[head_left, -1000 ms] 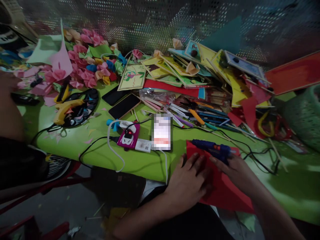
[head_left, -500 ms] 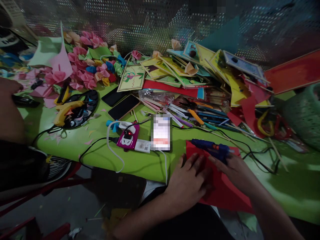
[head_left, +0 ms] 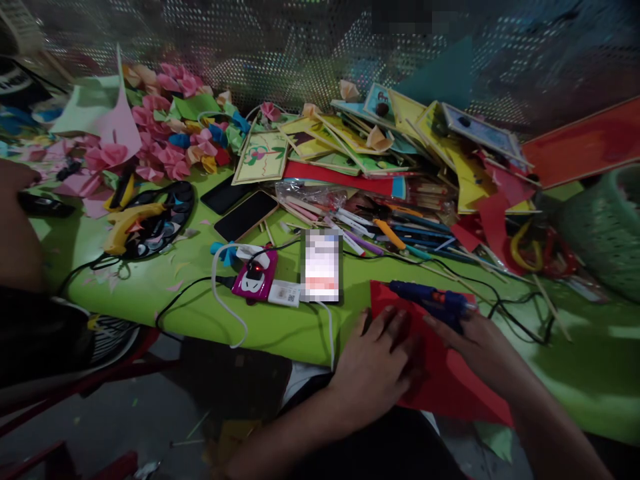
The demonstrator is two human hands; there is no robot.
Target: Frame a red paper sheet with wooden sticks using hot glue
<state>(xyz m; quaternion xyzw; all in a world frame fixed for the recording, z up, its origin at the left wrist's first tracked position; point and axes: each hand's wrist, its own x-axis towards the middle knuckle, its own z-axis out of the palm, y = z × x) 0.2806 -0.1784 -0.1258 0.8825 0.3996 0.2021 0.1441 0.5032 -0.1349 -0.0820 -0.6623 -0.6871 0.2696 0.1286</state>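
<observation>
A sheet of red paper [head_left: 450, 380] lies at the front edge of the green table, part of it reaching past the edge over my lap. Flat on its left side rests my left hand [head_left: 375, 363], fingers spread and pressing on the paper. My right hand [head_left: 473, 337] is wrapped round a dark blue glue gun [head_left: 430, 300]. The gun lies nearly level above the sheet, its nozzle pointing left near the paper's upper left corner. Whether the nozzle touches the paper I cannot tell.
Left of the paper are a lit phone [head_left: 320, 267] and a purple power strip [head_left: 255, 277] with cables. Behind lie markers, pliers [head_left: 387, 233] and framed paper pictures [head_left: 263, 157]. A yellow glue gun [head_left: 125, 227] sits farther left, near another person's arm [head_left: 20, 233]. A green basket [head_left: 605, 233] stands right.
The glue gun and my right hand have shifted very slightly to the right along the paper's upper edge. My left hand stays in place on the sheet.
</observation>
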